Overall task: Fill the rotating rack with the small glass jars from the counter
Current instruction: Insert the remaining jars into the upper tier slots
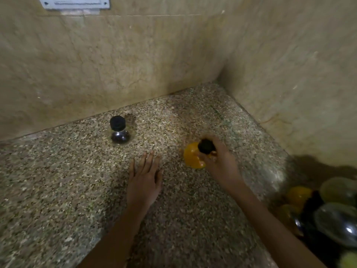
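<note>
My right hand (220, 161) grips a small glass jar of yellow powder (192, 157) with a black lid, tilted and just above the speckled counter (58, 190). My left hand (144, 180) lies flat and open on the counter to the jar's left, holding nothing. A second small jar with a black lid and dark contents (118, 130) stands upright near the back wall. The rotating rack (328, 215) shows at the lower right edge, blurred, with several jars in it, yellow and pale ones among them.
Beige stone walls meet in a corner (222, 78) behind the counter. A white switch plate (74, 2) sits high on the back wall. The frame is blurred by motion.
</note>
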